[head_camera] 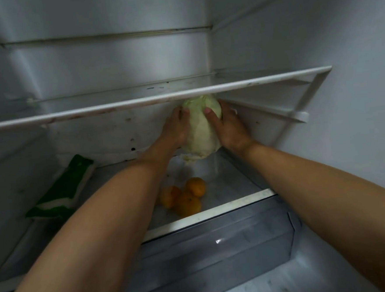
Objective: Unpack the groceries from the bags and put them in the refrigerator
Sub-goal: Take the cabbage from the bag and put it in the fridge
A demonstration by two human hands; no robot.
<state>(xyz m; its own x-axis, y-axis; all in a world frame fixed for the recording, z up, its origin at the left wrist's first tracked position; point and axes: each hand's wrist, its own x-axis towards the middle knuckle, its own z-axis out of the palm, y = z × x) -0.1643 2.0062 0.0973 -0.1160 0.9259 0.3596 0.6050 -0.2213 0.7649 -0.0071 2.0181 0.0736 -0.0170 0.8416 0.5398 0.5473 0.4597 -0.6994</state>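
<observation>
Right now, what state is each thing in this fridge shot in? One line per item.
cabbage: held in the air between both hands, under the upper shelf, not set down
left hand: gripping the cabbage
right hand: gripping the cabbage
oranges: resting in a cluster on the lower shelf
green package: lying at the lower shelf's left
upper shelf: bare
drawer: shut

Cabbage [201, 131] top behind shelf [152, 100]

looks like a home kitchen, inside a fridge [350, 43]: shelf [138, 103], oranges [186, 198], drawer [217, 253] below
</observation>
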